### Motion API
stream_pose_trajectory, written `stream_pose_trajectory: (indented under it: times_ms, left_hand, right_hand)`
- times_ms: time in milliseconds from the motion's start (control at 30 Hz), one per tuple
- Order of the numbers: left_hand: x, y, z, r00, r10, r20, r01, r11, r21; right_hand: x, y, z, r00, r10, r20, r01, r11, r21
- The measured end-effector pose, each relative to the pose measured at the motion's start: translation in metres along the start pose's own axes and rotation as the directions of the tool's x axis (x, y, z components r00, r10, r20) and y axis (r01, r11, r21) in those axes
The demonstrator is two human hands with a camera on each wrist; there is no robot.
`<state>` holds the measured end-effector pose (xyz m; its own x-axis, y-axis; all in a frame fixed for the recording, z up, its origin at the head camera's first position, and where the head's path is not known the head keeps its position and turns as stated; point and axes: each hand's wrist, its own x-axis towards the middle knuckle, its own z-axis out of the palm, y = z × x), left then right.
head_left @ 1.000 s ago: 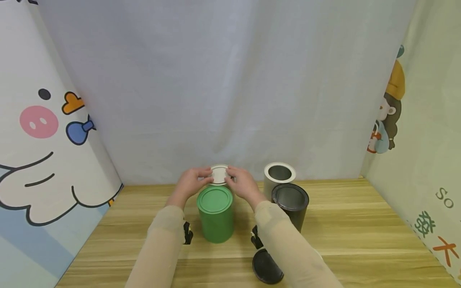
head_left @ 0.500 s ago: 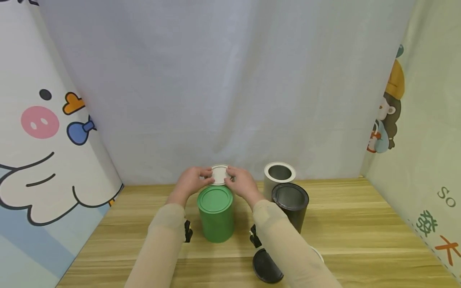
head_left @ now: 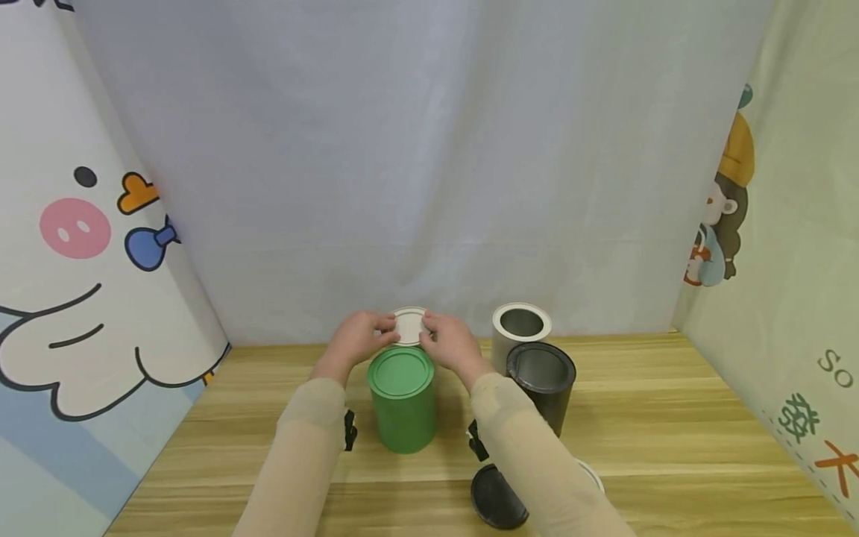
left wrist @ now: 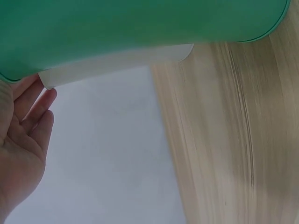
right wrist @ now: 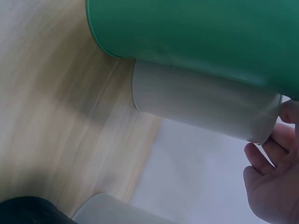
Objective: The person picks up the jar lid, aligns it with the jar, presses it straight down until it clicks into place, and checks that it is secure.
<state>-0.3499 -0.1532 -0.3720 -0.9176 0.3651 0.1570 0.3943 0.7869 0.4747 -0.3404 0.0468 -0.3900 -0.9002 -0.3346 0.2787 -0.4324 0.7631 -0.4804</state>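
A white can (right wrist: 201, 100) stands behind the green can (head_left: 403, 403), its white lid (head_left: 409, 327) on top. My left hand (head_left: 354, 343) pinches the lid's left edge with thumb and fingers; in the left wrist view the left hand (left wrist: 23, 135) is at the white can's top rim. From the other side, my right hand (head_left: 455, 344) pinches the lid's right edge; the right wrist view shows the right hand (right wrist: 275, 172) at the same rim. The green can has a green lid (head_left: 401, 371) on it and stands between my forearms, touched by neither hand.
To the right stand a white can (head_left: 499, 347) with an open top and, before it, a black can (head_left: 555, 406). A black lid (head_left: 495, 498) lies near my right forearm, with a white ring-shaped edge (head_left: 592, 476) partly hidden beyond. A grey curtain (head_left: 429, 164) hangs behind the table.
Both hands stay at the white lid, with only very slight shifts of fingers and forearms. The cans and the black lid have not moved.
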Motion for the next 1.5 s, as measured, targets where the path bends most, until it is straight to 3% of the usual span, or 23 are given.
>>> stream_pose_trajectory:
  times_ms: [367,833,1133,1500]
  left_hand:
    - [-0.0003,0.0011,-0.0014,0.998,-0.056,0.009,0.057,0.997,-0.053]
    - [0.0012,0.002,-0.0002,0.995,-0.1,0.006,0.1,0.99,-0.099]
    - [0.0023,0.002,-0.0035,0.997,-0.082,0.01,0.083,0.992,-0.1]
    - [0.0007,0.0008,-0.0035,0.997,-0.077,0.0,0.076,0.99,-0.115]
  right_hand:
    - [0.0002,-0.0049,-0.007,0.999,0.007,0.033,-0.006,1.0,-0.018]
    - [0.0009,-0.0024,-0.0027,0.992,0.125,0.024,-0.126,0.991,0.049]
    - [-0.0006,-0.0061,-0.0051,0.983,0.182,0.018,-0.182,0.97,0.16]
    - [0.0005,-0.0073,-0.0028,0.98,0.2,0.018,-0.2,0.956,0.217]
